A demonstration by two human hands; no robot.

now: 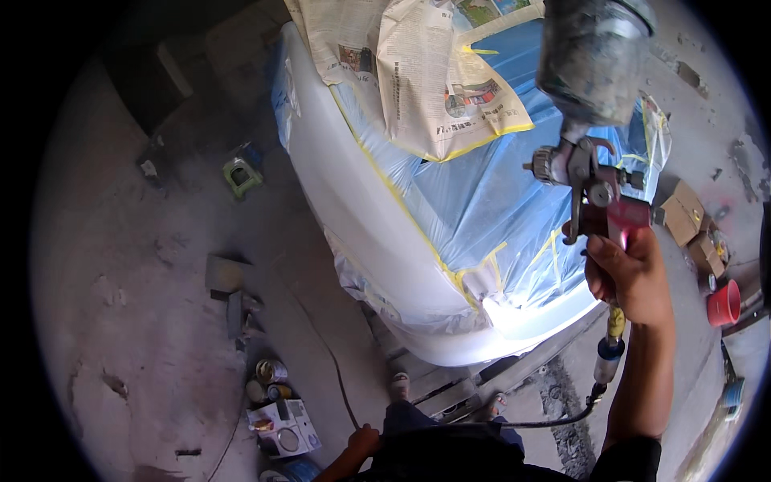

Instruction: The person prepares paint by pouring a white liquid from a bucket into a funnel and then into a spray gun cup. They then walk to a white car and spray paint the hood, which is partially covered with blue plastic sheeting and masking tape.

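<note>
My right hand [629, 269] is wrapped around the grip of a spray gun [598, 189], raised at the right with its nozzle pointing left. A large paint-smeared cup [596, 68] sits on top of the gun. From the bottom of its grip hangs a fitting with a black air hose [554, 422]. Low in the picture, my left hand [365, 440] is closed around the hose near my waist. In front of me stands a white car body panel [345, 193], edged with yellow tape [393, 193]. Blue plastic film [458, 205] and newspaper sheets [450, 88] cover the area beside it.
Cans [271, 371] and a white box [285, 428] stand at lower left. A green stool [241, 175] is farther off. Cardboard boxes [687, 213] and a red bucket [724, 304] lie right. The hose trails across the floor left of the panel; a wooden pallet [450, 394] lies by my feet.
</note>
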